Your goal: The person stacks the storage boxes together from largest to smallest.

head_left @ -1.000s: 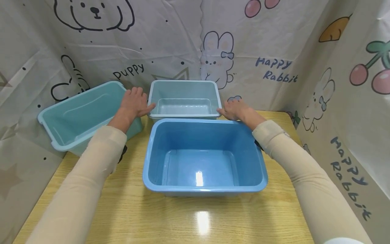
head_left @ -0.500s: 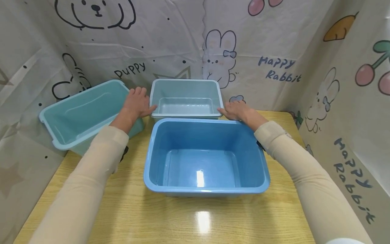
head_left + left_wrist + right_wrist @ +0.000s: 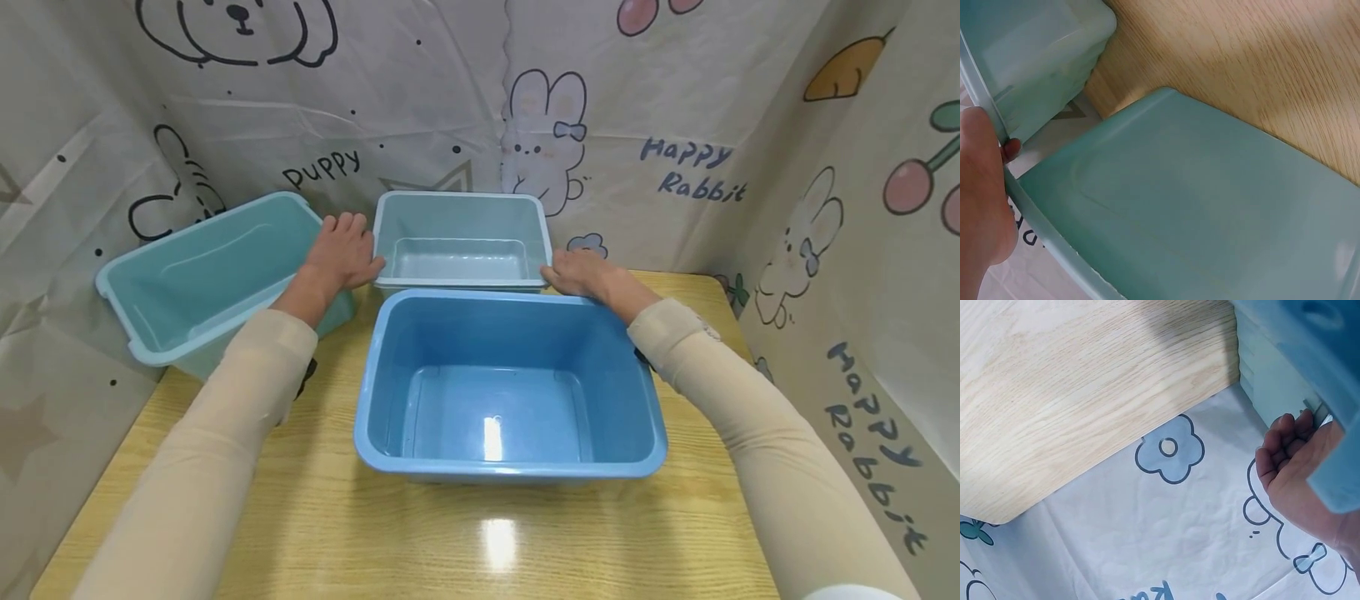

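A pale green plastic bin (image 3: 461, 217) stands against the back wall, with a second edge showing just under its front rim. My left hand (image 3: 341, 254) grips its left side; in the left wrist view, the thumb lies over the rim and a fingertip (image 3: 1011, 150) shows beneath it. On the opposite side, my right hand (image 3: 581, 273) holds the bin's right rim. The right wrist view shows its curled fingers (image 3: 1282, 434) by the pale bin's wall (image 3: 1272, 375). In front sits a larger blue bin (image 3: 495, 465), its inside bare.
A teal bin (image 3: 225, 250) stands angled at the left, close beside my left hand and forearm. The wooden table (image 3: 300, 500) meets printed cloth walls (image 3: 427, 100) at the back and sides. The blue bin lies between my forearms.
The head view has shifted slightly, moving the scene a little in the picture. Both hands stay at the pale green bin's sides, and the bins keep their places.
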`<act>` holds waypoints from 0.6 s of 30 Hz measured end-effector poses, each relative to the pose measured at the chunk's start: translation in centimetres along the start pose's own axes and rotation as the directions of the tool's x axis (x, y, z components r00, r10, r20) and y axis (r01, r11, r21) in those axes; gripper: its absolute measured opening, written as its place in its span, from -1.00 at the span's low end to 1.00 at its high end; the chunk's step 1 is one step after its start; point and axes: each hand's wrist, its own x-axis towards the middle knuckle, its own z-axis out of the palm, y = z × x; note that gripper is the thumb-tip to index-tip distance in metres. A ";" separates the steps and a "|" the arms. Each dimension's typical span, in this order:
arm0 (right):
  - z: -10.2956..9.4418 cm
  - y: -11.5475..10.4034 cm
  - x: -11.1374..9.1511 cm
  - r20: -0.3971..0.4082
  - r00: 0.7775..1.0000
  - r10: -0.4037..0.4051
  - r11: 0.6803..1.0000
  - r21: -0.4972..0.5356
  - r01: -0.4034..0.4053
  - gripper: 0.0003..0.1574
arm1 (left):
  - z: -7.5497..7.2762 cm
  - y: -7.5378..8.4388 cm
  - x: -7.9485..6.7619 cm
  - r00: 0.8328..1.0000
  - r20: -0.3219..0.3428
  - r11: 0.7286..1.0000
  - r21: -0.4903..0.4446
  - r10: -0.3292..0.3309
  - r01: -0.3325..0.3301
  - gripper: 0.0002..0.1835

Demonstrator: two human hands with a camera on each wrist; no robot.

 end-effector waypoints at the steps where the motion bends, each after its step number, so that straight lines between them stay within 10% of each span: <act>1: 0.0 0.0 0.0 -0.002 1.000 0.006 1.000 0.007 -0.006 -0.29 | 0.1 0.0 0.0 1.000 -0.006 1.000 -0.005 0.000 0.000 -0.55; 18: -0.3 0.3 -0.4 -0.083 0.997 0.001 1.000 0.009 0.000 -0.54 | -0.7 0.2 0.0 0.996 -0.072 0.985 -0.171 -0.044 0.031 -0.57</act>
